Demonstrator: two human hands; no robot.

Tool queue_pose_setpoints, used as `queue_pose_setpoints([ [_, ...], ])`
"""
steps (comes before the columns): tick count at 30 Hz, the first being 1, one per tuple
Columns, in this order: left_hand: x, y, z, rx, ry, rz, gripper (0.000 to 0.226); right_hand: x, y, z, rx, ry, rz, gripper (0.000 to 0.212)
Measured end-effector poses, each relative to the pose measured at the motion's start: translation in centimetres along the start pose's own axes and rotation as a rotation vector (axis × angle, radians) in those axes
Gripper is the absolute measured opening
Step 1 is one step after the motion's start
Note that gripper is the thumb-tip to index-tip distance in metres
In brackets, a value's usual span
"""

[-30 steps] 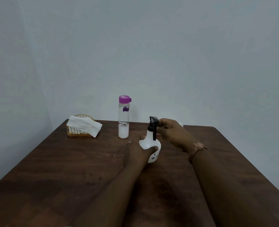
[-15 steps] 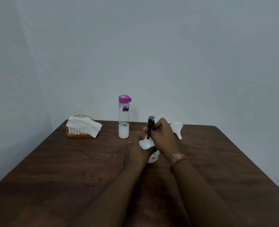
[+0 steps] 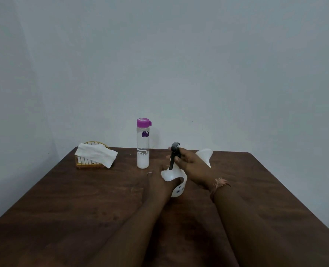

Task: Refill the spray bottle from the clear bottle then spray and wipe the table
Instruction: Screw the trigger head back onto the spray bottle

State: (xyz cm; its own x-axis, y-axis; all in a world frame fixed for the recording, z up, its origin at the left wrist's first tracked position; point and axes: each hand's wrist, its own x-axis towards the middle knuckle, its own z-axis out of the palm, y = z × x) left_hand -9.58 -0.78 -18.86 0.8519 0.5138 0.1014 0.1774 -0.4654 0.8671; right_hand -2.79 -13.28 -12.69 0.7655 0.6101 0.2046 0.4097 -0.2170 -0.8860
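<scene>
Wire basket [image 3: 86, 164] with white wipe [image 3: 95, 155], table [image 3: 63, 209] 10 o'clock, unchanged | clear bottle [image 3: 142, 147] upright, 11 o'clock, purple cap on | left hand [image 3: 160, 185] clasps spray bottle [image 3: 176, 177] body, table centre | right hand [image 3: 192, 166] pinches black spray head [image 3: 173, 155], wrist swung outward since 0.5 s ago | funnel [image 3: 205, 156] more exposed, 1 o'clock.

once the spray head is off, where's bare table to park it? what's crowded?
Free: the wide near-left table, in front of the wire basket; also the right side past the white funnel. Crowded: the middle, where the left hand and right hand hold the spray bottle beside the clear bottle.
</scene>
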Motion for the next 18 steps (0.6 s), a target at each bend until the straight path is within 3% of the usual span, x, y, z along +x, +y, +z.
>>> queue_pose_setpoints([
  [4,0.5,-0.2,0.3,0.0,-0.015,-0.008,0.091,-0.1,0.2,0.7,0.161,0.161,0.014,0.025],
  [8,1.0,-0.6,0.1,-0.098,-0.025,-0.019,0.091,-0.4,-0.8,3.4,0.128,0.443,0.01,0.019],
  [10,0.9,-0.5,0.1,-0.097,-0.036,-0.027,0.082,-0.5,-0.9,4.1,0.07,0.49,0.012,0.011],
  [12,0.8,-0.3,0.3,-0.067,-0.048,-0.042,0.095,-0.4,-0.8,3.2,0.079,0.357,0.04,0.017],
  [15,0.9,-0.3,0.3,-0.017,-0.053,-0.055,0.105,0.2,-0.8,0.7,0.072,0.031,0.047,0.035],
  [18,0.9,-0.5,0.2,-0.038,-0.043,-0.033,0.11,0.9,-0.6,-0.3,0.049,-0.056,0.016,0.035],
])
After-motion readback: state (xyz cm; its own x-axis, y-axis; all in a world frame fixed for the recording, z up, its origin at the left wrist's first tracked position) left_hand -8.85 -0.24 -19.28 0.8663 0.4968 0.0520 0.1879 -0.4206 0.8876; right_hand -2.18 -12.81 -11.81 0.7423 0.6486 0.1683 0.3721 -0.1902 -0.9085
